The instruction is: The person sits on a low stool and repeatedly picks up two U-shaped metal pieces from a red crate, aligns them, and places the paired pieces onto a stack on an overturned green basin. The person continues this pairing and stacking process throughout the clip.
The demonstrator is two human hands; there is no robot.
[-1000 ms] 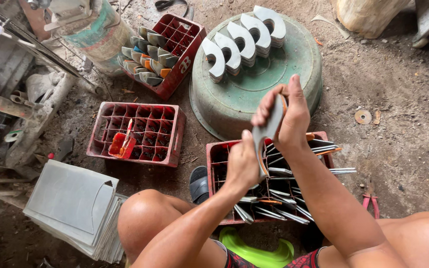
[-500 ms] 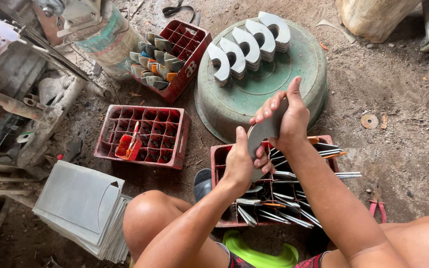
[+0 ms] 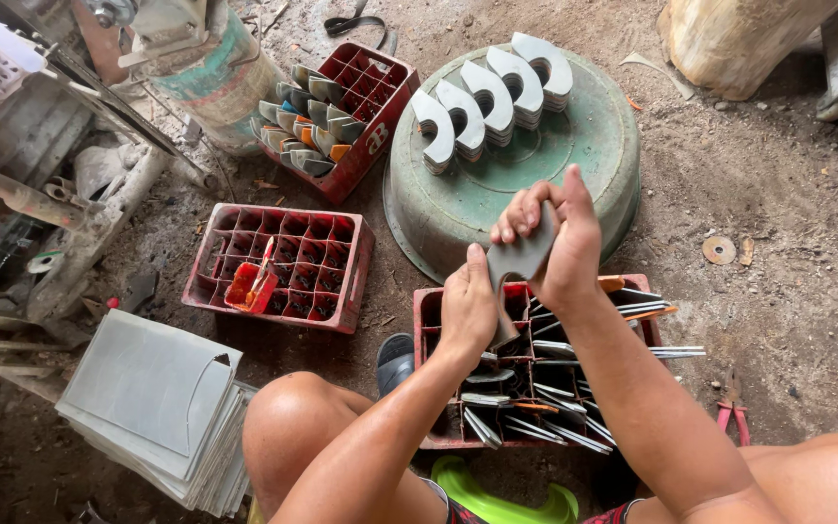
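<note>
Grey sheet metal, cut into a flat curved blade-like piece, is seen in the head view above the red plastic crate of metal blanks. It is gripped by both hands: the right hand closed around its upper end, the left hand clamped on its lower end. It is judged stiff, light and sharp-edged, best held by the flat faces.

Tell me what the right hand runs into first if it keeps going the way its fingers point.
The right hand, gripping a curved grey metal piece, points up-left over the upturned green basin. It would probably meet the stacks of grey crescent pieces on top first, though depth is unclear.
</note>
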